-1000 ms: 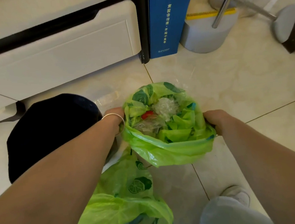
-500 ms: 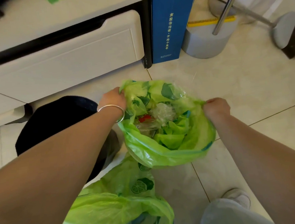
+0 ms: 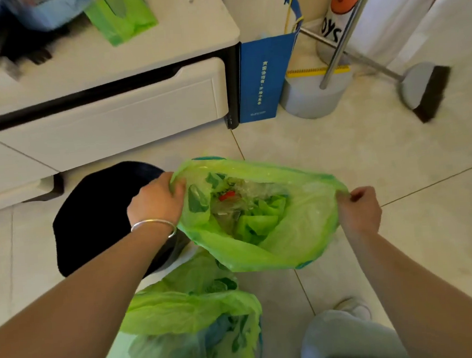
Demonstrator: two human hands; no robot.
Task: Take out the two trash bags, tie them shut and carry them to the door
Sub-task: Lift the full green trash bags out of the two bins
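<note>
Left hand [image 3: 157, 200] with silver bracelet [image 3: 153, 223], clenched on the left rim of a thin green printed plastic trash bag [image 3: 298, 230] – mouth stretched wide above the tiled floor [image 3: 368, 151] – right hand [image 3: 358, 210] pinching the opposite rim. Black round bin [image 3: 96, 218] left; second green trash bag [image 3: 190, 332] below.

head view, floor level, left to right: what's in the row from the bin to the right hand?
Black trash bin → left hand → open green trash bag → right hand.
</note>
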